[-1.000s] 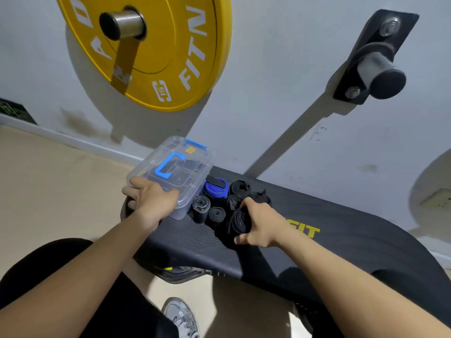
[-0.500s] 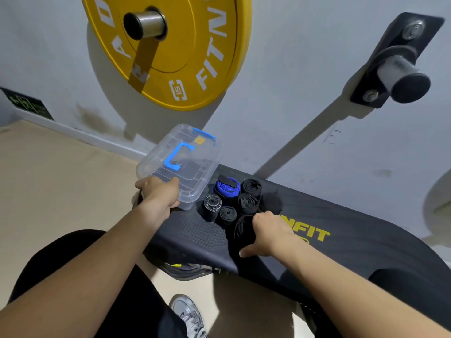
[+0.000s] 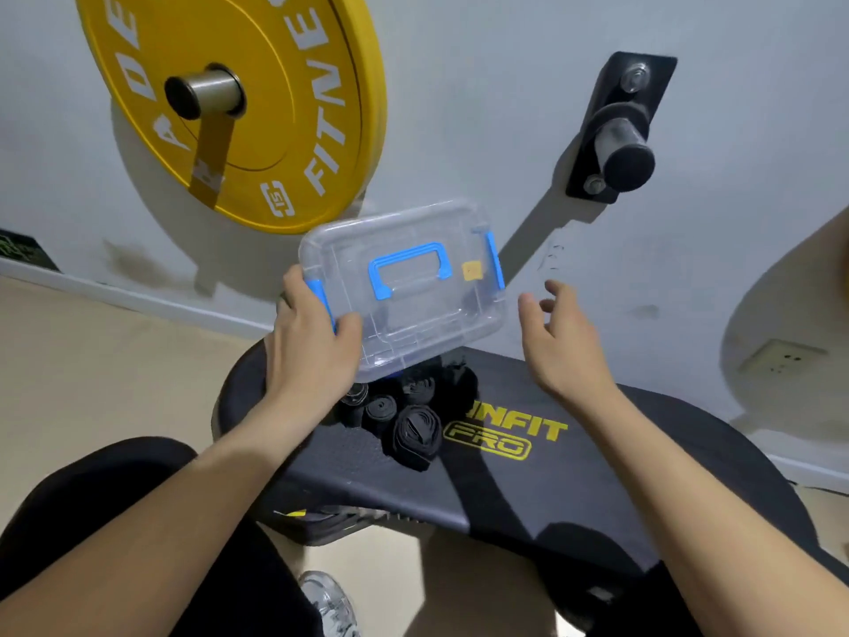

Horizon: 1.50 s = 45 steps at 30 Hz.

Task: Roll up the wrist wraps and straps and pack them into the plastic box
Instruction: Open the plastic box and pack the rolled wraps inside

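Bench [image 3: 574, 489]: dark padded top with a fine grain and yellow lettering.

Rolled wraps [image 3: 416, 429]: clustered at the bench's far left end. Black woven webbing in tight spirals standing on end. The nearest roll is the largest, with a loose tail toward the near edge.

Left hand [image 3: 312, 356]: grips the plastic box [image 3: 413, 310] by its left end, thumb across the lid, fingers wrapped round the side. The box is held off the bench, directly over the cluster, lid on.

Right hand [image 3: 565, 347]: just beside the box's right end, fingers spread and relaxed, holding nothing.

Box: clear rigid plastic, rounded corners, blue handle [image 3: 409, 268], blue latches.

Judgement: opening comes next. Support the right end, set the box on bare pad beside the rolls, and release both latches evenly, since smooth walls may slip one-handed.

Beyond: yellow weight plate [image 3: 275, 108] on the wall.
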{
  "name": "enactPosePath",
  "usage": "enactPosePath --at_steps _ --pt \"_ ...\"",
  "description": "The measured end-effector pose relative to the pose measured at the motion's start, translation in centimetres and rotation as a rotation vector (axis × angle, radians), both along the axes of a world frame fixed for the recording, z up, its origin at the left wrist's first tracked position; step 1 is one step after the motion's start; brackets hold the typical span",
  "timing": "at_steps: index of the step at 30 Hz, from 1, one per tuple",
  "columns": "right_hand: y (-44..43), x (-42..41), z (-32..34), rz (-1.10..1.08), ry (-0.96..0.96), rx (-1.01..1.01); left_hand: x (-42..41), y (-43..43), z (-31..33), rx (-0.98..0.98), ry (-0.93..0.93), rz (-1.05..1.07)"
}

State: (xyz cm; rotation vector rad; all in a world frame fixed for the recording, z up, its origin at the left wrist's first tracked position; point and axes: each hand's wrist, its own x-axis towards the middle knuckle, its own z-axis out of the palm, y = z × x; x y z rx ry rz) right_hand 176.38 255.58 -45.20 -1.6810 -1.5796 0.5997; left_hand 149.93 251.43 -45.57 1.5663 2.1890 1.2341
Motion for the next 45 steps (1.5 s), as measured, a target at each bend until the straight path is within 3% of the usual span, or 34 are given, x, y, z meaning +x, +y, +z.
enactPosePath --at_steps 5,8,12,15,19,22,24,26,27,29,30,31,33,35,40,45 --pt "-0.5 4.9 -0.3 -0.159 0.303 0.061 5.0 -0.1 1.2 0.036 -0.152 -0.276" --pt "-1.2 9.7 -1.4 -0.343 0.411 -0.055 8.4 0.1 0.1 -0.009 -0.204 -0.428" --pt "-2.9 14.6 -3.9 -0.502 0.245 -0.218 12.9 0.3 -2.8 -0.296 -0.463 -0.581" --pt "-4.5 16.1 -6.1 -0.54 0.071 -0.382 14.9 0.3 -5.3 -0.446 -0.396 -0.609" --pt "-5.8 17.7 -7.6 -0.549 -0.013 -0.514 16.0 0.2 -7.3 -0.61 -0.393 -0.588" --pt "-6.2 18.3 -8.0 -0.503 -0.163 -0.566 16.2 0.5 -8.4 -0.66 -0.437 -0.574" --pt "-6.6 17.3 -8.2 -0.426 -0.436 -0.595 16.4 0.9 -9.0 -0.677 -0.511 -0.549" --pt "-6.7 15.8 -8.1 -0.284 -0.74 -0.396 16.4 1.0 -9.2 -0.674 -0.58 -0.54" --pt "-6.8 14.8 -7.7 -0.167 -0.776 -0.19 16.3 1.0 -9.4 -0.665 -0.599 -0.554" --pt "-7.3 12.8 -6.3 0.186 -0.576 0.023 16.0 1.2 -9.8 -0.668 -0.606 -0.561" --pt "-7.6 11.9 -5.9 0.369 -0.48 -0.015 15.8 1.3 -10.1 -0.684 -0.609 -0.555" --pt "-7.8 11.0 -5.8 0.519 -0.483 -0.111 15.7 1.3 -10.3 -0.698 -0.613 -0.549" --pt "-8.2 9.6 -6.4 0.663 -0.717 -0.187 15.3 1.4 -10.8 -0.707 -0.624 -0.546" --pt "-8.0 8.9 -7.0 0.653 -0.855 -0.114 15.0 1.4 -11.1 -0.701 -0.647 -0.545" --pt "-7.9 8.3 -6.7 0.676 -0.877 -0.035 14.6 0.9 -11.8 -0.673 -0.603 -0.488" --pt "-7.8 10.1 -3.5 0.562 -0.396 0.129 14.4 1.2 -11.9 -0.67 -0.569 -0.436"
